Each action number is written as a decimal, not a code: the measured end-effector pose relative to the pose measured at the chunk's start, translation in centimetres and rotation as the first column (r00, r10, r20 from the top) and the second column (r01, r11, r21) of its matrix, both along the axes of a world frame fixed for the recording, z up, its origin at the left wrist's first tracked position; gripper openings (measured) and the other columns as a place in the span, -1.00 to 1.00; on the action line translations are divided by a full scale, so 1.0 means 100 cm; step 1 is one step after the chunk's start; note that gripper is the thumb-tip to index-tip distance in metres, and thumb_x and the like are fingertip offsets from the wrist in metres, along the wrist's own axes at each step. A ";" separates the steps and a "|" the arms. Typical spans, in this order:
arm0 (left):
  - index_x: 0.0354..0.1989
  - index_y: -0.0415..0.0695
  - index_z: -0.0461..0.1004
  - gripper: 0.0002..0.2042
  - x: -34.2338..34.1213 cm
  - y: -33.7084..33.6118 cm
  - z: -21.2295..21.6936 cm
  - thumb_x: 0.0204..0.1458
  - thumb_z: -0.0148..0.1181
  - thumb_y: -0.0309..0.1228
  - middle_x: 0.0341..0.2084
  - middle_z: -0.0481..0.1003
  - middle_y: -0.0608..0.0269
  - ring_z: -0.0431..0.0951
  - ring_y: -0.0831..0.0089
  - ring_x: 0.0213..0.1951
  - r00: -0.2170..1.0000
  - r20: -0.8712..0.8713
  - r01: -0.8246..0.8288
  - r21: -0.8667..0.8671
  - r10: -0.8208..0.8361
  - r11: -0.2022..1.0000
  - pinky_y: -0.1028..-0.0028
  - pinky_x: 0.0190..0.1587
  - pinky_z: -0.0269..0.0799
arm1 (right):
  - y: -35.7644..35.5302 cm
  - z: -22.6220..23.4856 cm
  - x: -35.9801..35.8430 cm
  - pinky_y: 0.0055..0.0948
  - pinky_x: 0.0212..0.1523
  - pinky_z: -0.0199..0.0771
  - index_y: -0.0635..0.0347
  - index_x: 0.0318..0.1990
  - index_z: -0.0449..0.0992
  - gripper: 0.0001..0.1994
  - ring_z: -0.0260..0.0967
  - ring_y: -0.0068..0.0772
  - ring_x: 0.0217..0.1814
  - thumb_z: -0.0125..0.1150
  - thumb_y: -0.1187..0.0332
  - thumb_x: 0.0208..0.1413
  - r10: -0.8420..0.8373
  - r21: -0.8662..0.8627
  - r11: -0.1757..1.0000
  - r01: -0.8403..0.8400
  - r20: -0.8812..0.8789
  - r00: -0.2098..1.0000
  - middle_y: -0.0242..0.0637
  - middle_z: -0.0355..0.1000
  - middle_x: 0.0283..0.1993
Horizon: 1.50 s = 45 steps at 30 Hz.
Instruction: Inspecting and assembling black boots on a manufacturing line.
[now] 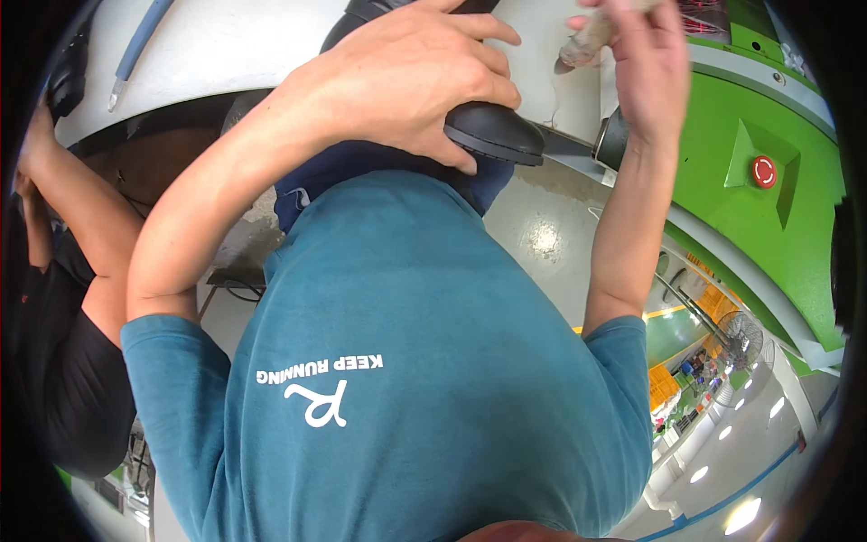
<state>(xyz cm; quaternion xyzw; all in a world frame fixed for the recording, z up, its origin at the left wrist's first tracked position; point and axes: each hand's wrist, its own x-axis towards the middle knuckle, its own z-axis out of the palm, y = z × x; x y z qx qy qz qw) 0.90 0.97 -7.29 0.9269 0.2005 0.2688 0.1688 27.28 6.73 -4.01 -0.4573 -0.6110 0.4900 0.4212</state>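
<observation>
A black shoe (498, 129) with a ridged sole edge lies across my front, at the near edge of the white worktable (226, 50). My left hand (420, 81) is wrapped over it, thumb at the sole side and fingers curled on top. To its right, my right hand (646, 63) is raised and slightly blurred, closed around a short tool with a pale wrapped handle (591, 41). The tool's small dark tip points down and left, apart from the shoe. Part of the shoe is hidden by my left hand and the picture's upper edge.
A blue-handled tool (143, 45) lies on the table at upper left. Another person's arm (77, 185) is at the far left, near another black shoe (68, 81). At right stands a green machine (722, 117) with a red stop button (763, 172); a fan (742, 341) is beyond.
</observation>
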 end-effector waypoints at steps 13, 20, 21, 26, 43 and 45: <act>-0.17 -0.32 0.67 -0.23 0.001 0.005 0.017 0.04 0.42 0.36 -0.26 0.67 0.04 0.63 0.06 0.04 0.970 -0.241 -0.029 -0.064 0.012 0.998 -0.20 0.60 0.09 | -0.048 -0.003 -0.058 -0.62 -0.57 0.06 0.03 0.13 0.43 -0.61 -0.02 -0.70 -0.61 -0.25 -0.02 0.73 -0.094 -0.327 0.911 -0.253 -0.759 0.644 -0.57 0.18 -0.46; -0.11 -0.27 0.68 -0.24 0.002 0.004 0.019 0.01 0.46 0.34 -0.24 0.67 0.04 0.63 0.05 0.06 0.983 -0.181 -0.030 -0.019 0.026 0.999 -0.19 0.59 0.10 | -0.077 0.006 -0.087 -0.54 -0.64 -0.11 0.00 -0.09 0.29 -0.62 -0.15 -0.70 -0.66 -0.31 -0.01 0.74 -0.168 -0.257 0.966 -0.017 -0.680 0.714 -0.57 0.04 -0.52; -0.07 -0.25 0.68 -0.25 0.002 0.005 0.009 0.00 0.47 0.33 -0.22 0.68 0.04 0.63 0.05 0.07 0.996 -0.086 -0.030 -0.031 0.027 0.999 -0.19 0.59 0.10 | -0.078 0.005 -0.092 -0.54 -0.65 -0.10 0.00 -0.09 0.29 -0.62 -0.15 -0.69 -0.66 -0.30 -0.02 0.74 -0.181 -0.254 0.967 -0.002 -0.693 0.698 -0.57 0.03 -0.52; 0.09 -0.09 0.68 -0.28 0.003 0.008 0.011 0.03 0.47 0.32 -0.03 0.69 0.08 0.61 0.05 0.18 0.987 -0.156 -0.003 -0.185 -0.026 0.983 -0.24 0.61 0.04 | -0.067 -0.009 -0.087 -0.55 -0.65 -0.07 -0.02 -0.09 0.31 -0.62 -0.13 -0.69 -0.66 -0.26 -0.03 0.73 -0.145 -0.244 0.969 -0.047 -0.709 0.690 -0.57 0.04 -0.52; 0.17 -0.11 0.67 -0.27 0.010 0.012 0.013 0.22 0.26 0.36 0.10 0.69 0.09 0.59 0.11 0.31 0.986 -0.160 0.043 -0.056 -0.052 0.998 -0.23 0.68 -0.09 | -0.022 -0.030 -0.058 -0.62 -0.67 -0.09 -0.03 -0.14 0.36 -0.65 -0.11 -0.74 -0.65 -0.13 0.00 0.71 0.014 -0.364 0.664 -0.653 -0.867 0.498 -0.61 0.05 -0.53; 0.06 -0.14 0.69 -0.31 0.011 0.007 0.018 0.23 0.26 0.34 -0.03 0.70 0.09 0.65 0.11 0.21 0.981 -0.193 -0.004 -0.044 -0.004 0.999 -0.22 0.66 -0.06 | -0.019 -0.029 -0.050 -0.62 -0.66 -0.09 -0.03 -0.15 0.34 -0.65 -0.11 -0.75 -0.65 -0.14 0.01 0.71 0.091 -0.362 0.618 -0.698 -0.849 0.521 -0.62 0.04 -0.53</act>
